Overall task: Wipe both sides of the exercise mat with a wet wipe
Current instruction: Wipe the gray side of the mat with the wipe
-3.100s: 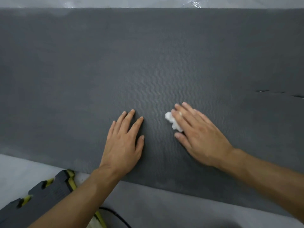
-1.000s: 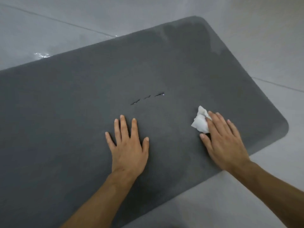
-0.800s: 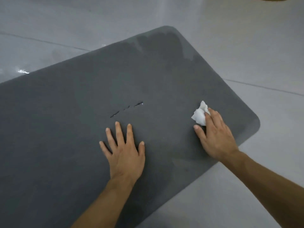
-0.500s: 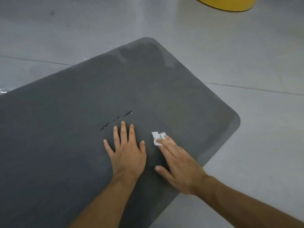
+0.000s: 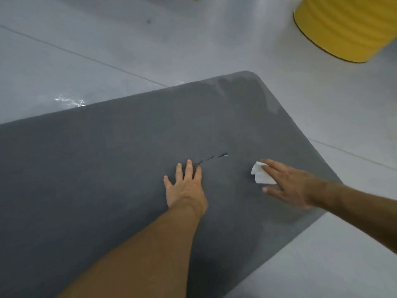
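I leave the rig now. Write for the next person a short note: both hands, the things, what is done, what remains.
Left hand: flat on the dark grey foam exercise mat.
Right hand: straight fingers press the crumpled white wet wipe onto the mat.
Mat: spread on the pale grey floor.
Done: upper side under way, damp-looking patch at the far corner.
Left: finish this side; the underside cannot be judged.

glossy grey floor (image 5: pixel 107 50), yellow ribbed drum (image 5: pixel 343 26)
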A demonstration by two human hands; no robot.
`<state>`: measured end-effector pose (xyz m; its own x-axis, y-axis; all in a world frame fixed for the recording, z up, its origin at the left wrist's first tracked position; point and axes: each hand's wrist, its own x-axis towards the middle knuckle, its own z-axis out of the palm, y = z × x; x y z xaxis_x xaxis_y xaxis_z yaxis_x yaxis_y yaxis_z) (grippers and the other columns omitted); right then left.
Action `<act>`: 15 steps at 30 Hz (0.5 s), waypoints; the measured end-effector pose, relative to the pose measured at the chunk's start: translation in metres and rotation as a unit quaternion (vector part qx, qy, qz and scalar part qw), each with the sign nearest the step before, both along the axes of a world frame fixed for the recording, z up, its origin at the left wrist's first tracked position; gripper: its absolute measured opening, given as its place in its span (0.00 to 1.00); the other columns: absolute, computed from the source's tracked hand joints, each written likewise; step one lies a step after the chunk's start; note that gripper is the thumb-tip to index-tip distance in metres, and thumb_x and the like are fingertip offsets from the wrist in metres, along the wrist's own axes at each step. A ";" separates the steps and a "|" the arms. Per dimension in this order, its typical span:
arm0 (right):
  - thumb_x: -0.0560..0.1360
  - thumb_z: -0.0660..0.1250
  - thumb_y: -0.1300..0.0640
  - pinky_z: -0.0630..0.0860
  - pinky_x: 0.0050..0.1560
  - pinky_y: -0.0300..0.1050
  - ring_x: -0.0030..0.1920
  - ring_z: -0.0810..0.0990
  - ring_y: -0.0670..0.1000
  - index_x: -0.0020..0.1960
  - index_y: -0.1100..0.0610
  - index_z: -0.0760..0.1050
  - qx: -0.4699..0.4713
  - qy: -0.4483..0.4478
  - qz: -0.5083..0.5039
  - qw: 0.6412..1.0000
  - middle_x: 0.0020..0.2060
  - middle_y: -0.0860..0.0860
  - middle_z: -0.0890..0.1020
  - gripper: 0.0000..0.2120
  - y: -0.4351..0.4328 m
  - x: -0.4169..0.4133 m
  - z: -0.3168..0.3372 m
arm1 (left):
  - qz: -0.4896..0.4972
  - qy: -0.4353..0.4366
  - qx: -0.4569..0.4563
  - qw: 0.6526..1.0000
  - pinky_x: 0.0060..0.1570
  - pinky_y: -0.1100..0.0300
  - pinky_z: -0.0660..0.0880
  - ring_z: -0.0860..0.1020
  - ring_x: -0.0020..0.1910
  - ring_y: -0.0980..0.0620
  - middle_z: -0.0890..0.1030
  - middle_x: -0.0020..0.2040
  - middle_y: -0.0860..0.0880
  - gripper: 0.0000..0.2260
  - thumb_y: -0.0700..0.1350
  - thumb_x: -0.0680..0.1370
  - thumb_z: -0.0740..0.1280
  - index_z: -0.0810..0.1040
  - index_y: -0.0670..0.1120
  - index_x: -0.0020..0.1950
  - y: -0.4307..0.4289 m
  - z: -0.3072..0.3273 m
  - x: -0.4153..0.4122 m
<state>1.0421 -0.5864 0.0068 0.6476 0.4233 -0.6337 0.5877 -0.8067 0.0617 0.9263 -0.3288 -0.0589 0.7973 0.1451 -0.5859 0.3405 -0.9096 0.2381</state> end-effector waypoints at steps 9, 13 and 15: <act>0.84 0.52 0.35 0.60 0.77 0.44 0.80 0.60 0.47 0.85 0.50 0.47 0.061 0.022 0.049 0.997 0.83 0.41 0.46 0.36 0.058 0.039 0.018 | 0.030 -0.021 -0.009 0.999 0.80 0.36 0.45 0.37 0.83 0.41 0.35 0.84 0.50 0.37 0.49 0.84 0.61 0.39 0.54 0.84 -0.002 0.036 0.020; 0.80 0.40 0.30 0.55 0.80 0.48 0.84 0.47 0.48 0.85 0.53 0.48 0.093 -0.051 0.058 0.993 0.84 0.45 0.46 0.41 0.049 0.062 -0.048 | 0.045 -0.062 0.030 0.997 0.80 0.36 0.43 0.36 0.83 0.43 0.35 0.84 0.51 0.31 0.54 0.86 0.55 0.41 0.55 0.84 0.000 0.001 0.027; 0.80 0.36 0.31 0.51 0.82 0.49 0.84 0.44 0.49 0.85 0.52 0.46 0.108 -0.090 0.041 0.989 0.85 0.45 0.45 0.40 0.033 0.074 -0.077 | 0.059 -0.078 0.046 0.994 0.80 0.37 0.41 0.36 0.83 0.44 0.35 0.84 0.51 0.29 0.57 0.87 0.50 0.41 0.56 0.84 -0.004 -0.012 0.027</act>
